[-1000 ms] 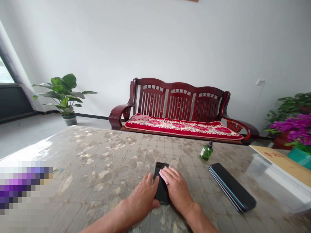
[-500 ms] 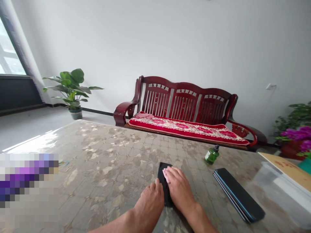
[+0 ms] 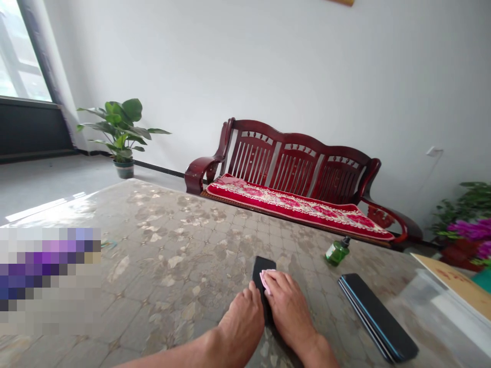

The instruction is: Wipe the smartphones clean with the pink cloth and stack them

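Observation:
A black smartphone [image 3: 264,264] lies flat on the patterned tabletop in front of me, its near part covered by my hands. My left hand [image 3: 245,314] has its fingers curled against the phone's left edge and holds it. In my right hand [image 3: 289,304] is a small folded pink cloth [image 3: 264,279], pressed onto the phone's screen beneath the bent fingers. A stack of dark phones [image 3: 378,314] rests to the right of my right hand. Beyond it stands a small green bottle [image 3: 337,253] with a black top.
The table [image 3: 172,276] has a clear plastic box [image 3: 441,291] at the right with a tan card on it. A red wooden bench [image 3: 295,158] stands past the far edge. A potted plant [image 3: 125,128] is on the floor at left; purple flowers [image 3: 471,230] are at right.
My right hand has slid the pink cloth a little down the phone, baring more of its far end. The whole view has tilted slightly.

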A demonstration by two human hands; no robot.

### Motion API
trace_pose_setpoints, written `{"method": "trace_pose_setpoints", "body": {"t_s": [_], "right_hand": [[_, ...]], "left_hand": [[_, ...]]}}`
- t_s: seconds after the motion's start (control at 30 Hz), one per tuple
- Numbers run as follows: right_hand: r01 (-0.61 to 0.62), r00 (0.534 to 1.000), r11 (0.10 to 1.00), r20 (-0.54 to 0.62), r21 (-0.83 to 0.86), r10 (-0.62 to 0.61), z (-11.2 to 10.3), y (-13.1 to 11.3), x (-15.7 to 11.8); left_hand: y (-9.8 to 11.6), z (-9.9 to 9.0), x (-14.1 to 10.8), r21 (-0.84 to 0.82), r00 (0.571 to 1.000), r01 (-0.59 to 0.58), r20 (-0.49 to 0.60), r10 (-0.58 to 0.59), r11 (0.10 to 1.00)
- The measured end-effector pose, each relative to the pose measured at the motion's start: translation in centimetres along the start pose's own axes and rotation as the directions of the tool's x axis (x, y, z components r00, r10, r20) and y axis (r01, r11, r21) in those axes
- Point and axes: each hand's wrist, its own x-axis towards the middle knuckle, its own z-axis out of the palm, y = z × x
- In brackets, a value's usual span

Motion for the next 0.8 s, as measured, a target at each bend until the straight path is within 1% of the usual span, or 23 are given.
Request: {"method": "trace_pose_setpoints", "body": {"t_s": [0.1, 0.2, 0.27, 0.4, 0.5, 0.57, 0.63, 0.73, 0.8], "right_hand": [[-0.042, 0.999, 0.999, -0.021, -0.035, 0.041, 0.3, 0.0, 0.9], [-0.060, 0.998, 0.997, -0.019, -0.056, 0.059, 0.4, -0.1, 1.4], [-0.041, 0.999, 0.997, -0.001, -0.068, 0.041, 0.4, -0.2, 1.2], [0.035, 0.999, 0.996, 0.043, -0.085, -0.032, -0.3, -0.9, -0.3], [0.062, 0.997, 0.993, 0.059, -0.097, -0.056, -0.8, -1.1, -0.7], [0.049, 0.996, 0.994, 0.081, -0.102, -0.041, -0.9, -0.9, 0.0], [0.008, 0.995, 0.994, 0.099, -0.107, 0.003, -0.6, -0.5, 1.4], [-0.059, 0.994, 0.992, 0.089, -0.115, 0.069, 0.0, 0.2, 3.4], [-0.072, 0.993, 0.990, 0.085, -0.119, 0.083, 0.3, 0.2, 3.8]], "left_hand": [[0.3, 0.3, 0.0, -0.005, 1.000, 0.019, -0.020, -0.019, 1.000], [0.3, 0.4, -0.1, -0.020, 0.999, 0.000, -0.036, -0.001, 1.000], [0.2, 0.3, -0.1, -0.026, 0.999, -0.019, -0.049, 0.018, 0.999], [-0.1, -0.5, -0.2, -0.036, 0.997, -0.029, -0.072, 0.026, 0.999], [-0.3, -0.9, -0.1, -0.029, 0.997, -0.038, -0.064, 0.036, 0.999], [-0.3, -0.9, 0.1, -0.030, 0.998, -0.040, -0.043, 0.038, 0.999], [-0.3, -0.8, 0.3, -0.042, 0.999, -0.039, -0.016, 0.038, 0.998], [-0.3, -0.6, 0.5, -0.066, 0.999, -0.039, 0.024, 0.041, 0.997], [-0.3, -0.6, 0.6, -0.074, 0.998, -0.042, 0.043, 0.046, 0.996]]}}
